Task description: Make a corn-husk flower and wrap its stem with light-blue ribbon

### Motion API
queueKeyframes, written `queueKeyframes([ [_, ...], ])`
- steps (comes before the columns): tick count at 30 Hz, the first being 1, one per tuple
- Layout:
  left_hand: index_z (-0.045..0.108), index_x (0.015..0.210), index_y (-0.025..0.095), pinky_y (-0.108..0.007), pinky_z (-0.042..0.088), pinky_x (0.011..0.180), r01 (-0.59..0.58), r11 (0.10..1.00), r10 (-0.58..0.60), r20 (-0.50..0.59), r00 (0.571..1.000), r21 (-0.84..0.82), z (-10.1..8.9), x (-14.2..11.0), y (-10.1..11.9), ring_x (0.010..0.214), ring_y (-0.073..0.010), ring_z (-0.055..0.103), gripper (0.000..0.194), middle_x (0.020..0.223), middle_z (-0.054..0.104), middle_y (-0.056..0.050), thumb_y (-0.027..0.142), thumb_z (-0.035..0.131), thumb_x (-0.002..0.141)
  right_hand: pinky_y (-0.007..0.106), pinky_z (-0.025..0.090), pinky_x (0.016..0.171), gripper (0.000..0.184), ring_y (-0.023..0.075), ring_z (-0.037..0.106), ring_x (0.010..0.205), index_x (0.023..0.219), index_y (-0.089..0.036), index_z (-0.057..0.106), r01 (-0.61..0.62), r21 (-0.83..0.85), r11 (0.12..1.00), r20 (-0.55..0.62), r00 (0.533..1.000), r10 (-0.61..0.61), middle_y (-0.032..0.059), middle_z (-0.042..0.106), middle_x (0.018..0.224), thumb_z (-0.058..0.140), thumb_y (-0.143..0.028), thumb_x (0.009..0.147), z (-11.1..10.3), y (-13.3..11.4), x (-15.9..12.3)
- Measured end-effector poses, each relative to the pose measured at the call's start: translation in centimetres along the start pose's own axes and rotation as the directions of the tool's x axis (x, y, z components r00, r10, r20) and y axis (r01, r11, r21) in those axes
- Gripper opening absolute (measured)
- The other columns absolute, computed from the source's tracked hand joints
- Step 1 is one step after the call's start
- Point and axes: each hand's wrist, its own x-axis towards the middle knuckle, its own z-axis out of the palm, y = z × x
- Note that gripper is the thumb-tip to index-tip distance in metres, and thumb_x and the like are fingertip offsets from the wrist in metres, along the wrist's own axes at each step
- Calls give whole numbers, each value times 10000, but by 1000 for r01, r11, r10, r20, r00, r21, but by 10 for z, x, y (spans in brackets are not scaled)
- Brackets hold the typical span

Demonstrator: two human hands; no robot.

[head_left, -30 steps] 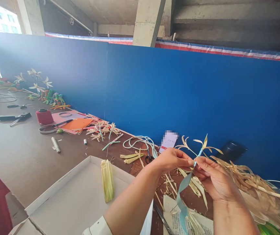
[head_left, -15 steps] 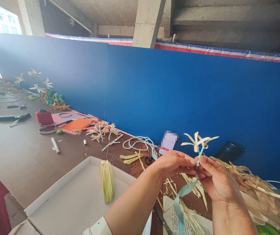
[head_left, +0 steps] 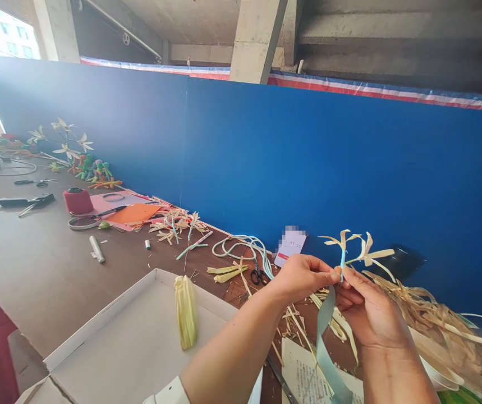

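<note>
A corn-husk flower sprig (head_left: 343, 255) with pale petals and a light-blue wrapped stem stands upright between my hands; two blooms show on it. My left hand (head_left: 306, 278) is closed, its thumb and fingertips meeting at the lower stem where a grey-green ribbon strip (head_left: 326, 320) starts. That strip hangs in a loose twist over the printed paper below. From the other side, my right hand (head_left: 369, 303) pinches the same stem between thumb and forefinger. The fingers cover the stem's lower end.
A white shallow box (head_left: 110, 342) holds a husk bundle (head_left: 186, 312). Black-handled scissors (head_left: 258, 275), a pale cord (head_left: 244, 242) and a phone (head_left: 291, 245) lie farther back. Dry husks (head_left: 430, 314) pile at right, by a white bowl (head_left: 440, 367). The blue partition (head_left: 241, 157) borders the table.
The flower sprig has turned, so its two blooms now spread apart, one to the right. The ribbon hangs straighter and longer below my hands. My left hand has shifted slightly up.
</note>
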Motion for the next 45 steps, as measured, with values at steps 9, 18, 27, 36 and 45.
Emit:
queueKeyframes([
  [9,625,716,119,-225,352,606,39,999,-40,-29,999,-35,3,2,-3,576,-66,437,380,632,548,12,411,782,529,125,284,374,268,3,292,442,728,-115,695,24,-24,999,-88,996,-26,-39,436,553,818,-295,571,0,3,2],
  [18,629,689,108,-259,391,681,66,990,-76,-78,994,-122,10,1,-4,603,-78,475,424,635,566,0,423,813,473,117,254,333,268,-17,217,401,734,-83,665,-95,157,983,-75,991,107,-84,344,531,812,-239,574,-3,5,7],
  [27,595,659,90,-359,461,745,103,932,-100,28,995,-348,10,3,-5,607,-122,540,474,648,587,-36,399,844,398,127,256,326,244,7,222,387,748,-139,653,-106,135,985,-24,994,110,-88,325,500,793,-286,612,-4,10,8],
  [36,609,657,110,-241,416,703,8,992,-19,-79,997,-125,4,2,-4,632,-81,500,328,656,589,-9,366,779,542,144,301,359,297,24,332,446,892,-169,689,-61,58,996,-24,998,62,-38,501,612,771,-344,665,-4,12,9],
  [45,679,780,130,-192,307,490,48,974,-20,-125,992,223,-1,2,-3,521,-62,402,304,580,531,20,370,727,599,153,337,409,293,42,361,478,694,-172,677,-11,-140,990,-124,992,-7,-32,499,559,860,-305,507,-1,4,2],
])
